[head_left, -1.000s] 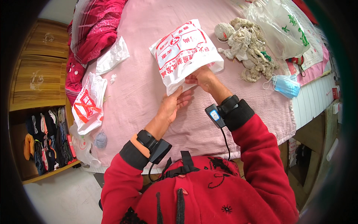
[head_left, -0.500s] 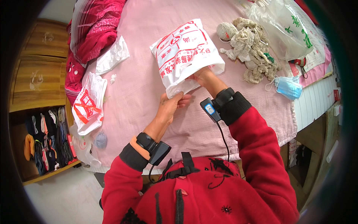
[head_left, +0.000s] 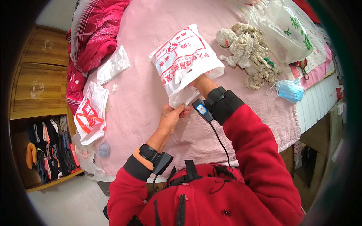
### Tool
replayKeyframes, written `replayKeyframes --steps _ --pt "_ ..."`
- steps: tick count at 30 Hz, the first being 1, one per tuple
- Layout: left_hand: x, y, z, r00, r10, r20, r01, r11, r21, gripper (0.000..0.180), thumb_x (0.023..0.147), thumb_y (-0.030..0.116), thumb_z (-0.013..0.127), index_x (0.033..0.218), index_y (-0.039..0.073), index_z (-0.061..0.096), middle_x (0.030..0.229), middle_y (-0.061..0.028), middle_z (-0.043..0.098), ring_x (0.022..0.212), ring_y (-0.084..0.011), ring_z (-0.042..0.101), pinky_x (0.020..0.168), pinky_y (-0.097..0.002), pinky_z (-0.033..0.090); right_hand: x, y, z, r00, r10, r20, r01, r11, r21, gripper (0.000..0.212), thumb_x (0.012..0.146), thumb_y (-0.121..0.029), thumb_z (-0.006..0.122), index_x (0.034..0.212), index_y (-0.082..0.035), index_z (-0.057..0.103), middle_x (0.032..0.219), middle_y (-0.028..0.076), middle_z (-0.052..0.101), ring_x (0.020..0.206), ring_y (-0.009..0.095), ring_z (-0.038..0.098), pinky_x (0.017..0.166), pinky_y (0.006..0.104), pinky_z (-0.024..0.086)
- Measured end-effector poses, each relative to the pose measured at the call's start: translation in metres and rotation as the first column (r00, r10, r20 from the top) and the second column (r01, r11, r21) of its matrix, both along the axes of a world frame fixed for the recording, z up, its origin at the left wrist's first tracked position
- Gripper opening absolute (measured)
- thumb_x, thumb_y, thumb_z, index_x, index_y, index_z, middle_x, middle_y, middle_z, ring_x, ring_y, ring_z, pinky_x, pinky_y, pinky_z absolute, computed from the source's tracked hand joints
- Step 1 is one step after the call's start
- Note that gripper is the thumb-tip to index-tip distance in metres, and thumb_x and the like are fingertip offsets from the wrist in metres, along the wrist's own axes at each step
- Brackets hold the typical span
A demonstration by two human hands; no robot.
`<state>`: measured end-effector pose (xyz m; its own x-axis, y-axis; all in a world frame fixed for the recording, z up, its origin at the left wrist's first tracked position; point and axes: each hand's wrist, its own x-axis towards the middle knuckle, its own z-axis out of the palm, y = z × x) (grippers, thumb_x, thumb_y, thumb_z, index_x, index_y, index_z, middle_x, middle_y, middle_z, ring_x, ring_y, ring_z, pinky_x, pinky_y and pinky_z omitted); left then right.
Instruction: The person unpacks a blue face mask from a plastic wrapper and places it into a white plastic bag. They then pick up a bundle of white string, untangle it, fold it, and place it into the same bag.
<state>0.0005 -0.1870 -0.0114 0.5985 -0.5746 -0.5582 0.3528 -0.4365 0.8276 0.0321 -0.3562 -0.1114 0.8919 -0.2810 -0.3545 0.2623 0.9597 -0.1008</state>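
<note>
A white plastic bag [head_left: 181,56] with red print lies over the pink bedspread, its mouth toward me. My left hand [head_left: 171,118] pinches the near lower edge of that mouth between thumb and fingers. Into the opening reaches my right hand [head_left: 201,83], in up to about the wrist. The bag hides its fingers, so what they hold, if anything, is not visible. Both wrists carry strapped black devices with cables.
Right of the bag lies a tangled heap of cream yarn [head_left: 250,56], with a clear plastic bag [head_left: 281,32] and a blue face mask [head_left: 289,90] beyond. Leftward are white plastic bags [head_left: 90,113], a grey-blue yarn ball [head_left: 104,150], crimson bedding [head_left: 96,34] and an open drawer [head_left: 51,150] of clothes.
My right hand has moved slightly left and deeper into the bag. My left hand keeps its pinch on the edge. The whole view has shifted a little.
</note>
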Motion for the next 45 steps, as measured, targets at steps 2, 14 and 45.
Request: replayKeyframes --steps 2,14,45 --pt "0.004 0.001 0.003 1.000 0.005 -0.014 -0.004 1.000 0.026 0.028 0.082 0.016 0.056 0.102 -0.003 0.054 0.085 -0.0118 0.063 0.069 -0.0132 0.060 0.061 -0.0226 0.047 -0.005 -0.005 0.008 0.998 0.013 -0.055 -0.019 0.994 -0.105 0.029 0.085 -0.024 0.048 0.109 -0.007 0.050 0.096 0.009 0.059 0.081 0.020 0.059 0.068 0.0323 0.051" --pt "0.029 -0.011 0.016 0.743 0.133 0.656 0.051 0.966 -0.253 0.038 0.072 0.007 0.067 0.107 0.005 0.053 0.086 -0.0015 0.047 0.075 -0.0114 0.047 0.064 -0.0234 0.041 -0.042 -0.013 0.038 0.965 0.064 -0.254 -0.190 0.838 -0.512 0.030 0.084 -0.023 0.050 0.109 -0.007 0.051 0.096 0.009 0.059 0.081 0.020 0.060 0.069 0.0315 0.051" --pt "0.030 0.012 0.016 0.790 -0.171 0.588 0.315 0.937 -0.150 0.032 0.072 0.003 0.065 0.103 0.002 0.056 0.086 -0.0008 0.048 0.073 -0.0087 0.047 0.066 -0.0208 0.041 -0.051 -0.015 0.059 0.960 0.117 -0.255 -0.260 0.711 -0.653 0.030 0.082 -0.020 0.054 0.109 -0.006 0.052 0.095 0.009 0.059 0.081 0.019 0.060 0.069 0.0294 0.051"
